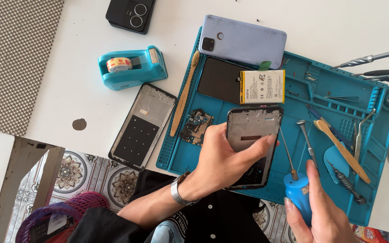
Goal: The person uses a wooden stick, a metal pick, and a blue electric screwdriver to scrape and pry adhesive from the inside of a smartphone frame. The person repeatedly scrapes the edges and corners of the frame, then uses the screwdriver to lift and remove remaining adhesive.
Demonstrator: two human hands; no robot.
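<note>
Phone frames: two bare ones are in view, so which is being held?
The dark phone frame over the blue mat, gripped upright-tilted by the left hand. The other frame lies flat on the white table, left of the mat, untouched.

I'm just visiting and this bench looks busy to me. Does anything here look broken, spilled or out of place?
Nothing looks spilled. The oddities are phones in pieces: a loose battery lies on a dark screen panel, a bare circuit board sits on the blue mat, and a round dark stain marks the white table.
</note>
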